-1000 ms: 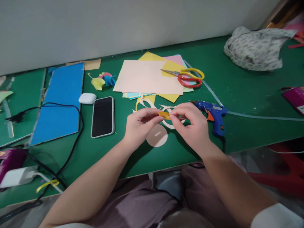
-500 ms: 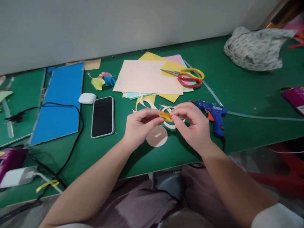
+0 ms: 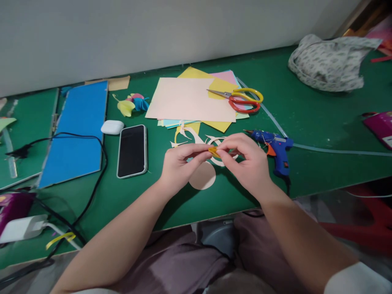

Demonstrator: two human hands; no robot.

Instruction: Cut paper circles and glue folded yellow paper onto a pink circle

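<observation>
A small folded piece of yellow paper [image 3: 213, 152] is pinched between the fingertips of both hands above the table. My left hand [image 3: 182, 163] closes on its left end, and my right hand [image 3: 246, 163] on its right end; the fingers cover much of it. Just below lies a pale pink paper disc [image 3: 203, 176]. Pale paper offcuts [image 3: 192, 134] lie behind the hands, partly hidden by them. Right of my right hand rests a blue glue gun [image 3: 275, 147] with an orange trigger.
Scissors [image 3: 245, 100] with yellow and red handles lie on stacked coloured paper [image 3: 186, 98]. At left are a phone [image 3: 132, 151], a white earbud case [image 3: 112, 127], paper petals [image 3: 127, 107], a blue board [image 3: 78, 134] and a black cable [image 3: 105, 163]. A patterned cloth pouch [image 3: 327, 63] sits at back right.
My hands have drawn closer together, and less of the yellow paper shows between them. The small light mark on the pink disc is no longer seen.
</observation>
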